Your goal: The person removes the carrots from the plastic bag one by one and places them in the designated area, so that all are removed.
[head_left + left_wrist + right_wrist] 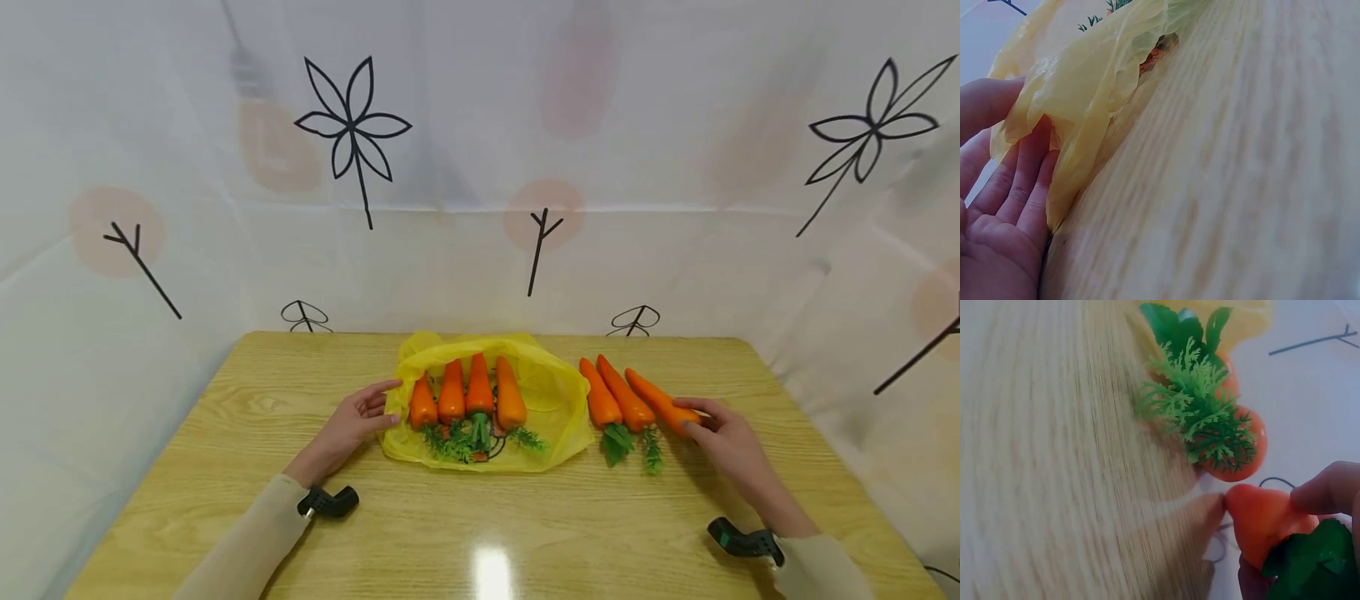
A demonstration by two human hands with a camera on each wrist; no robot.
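A yellow plastic bag (566,437) lies with its mouth toward me; several orange toy carrots with green tops rest inside it. My left hand (348,425) pinches the bag's left edge, thumb on one side of the film and fingers on the other, as the left wrist view shows. To the bag's right, my right hand (731,446) holds a carrot (654,400) near its thick end, between thumb and fingers. In the right wrist view, dark green leaves (1313,565) show at this carrot's end. Two more carrots (626,404) lie between it and the bag.
Everything stands on a wood-grain table (420,533). A pale cloth (465,267) printed with flowers and twigs hangs behind and at both sides. A dark device (746,540) is strapped at each wrist.
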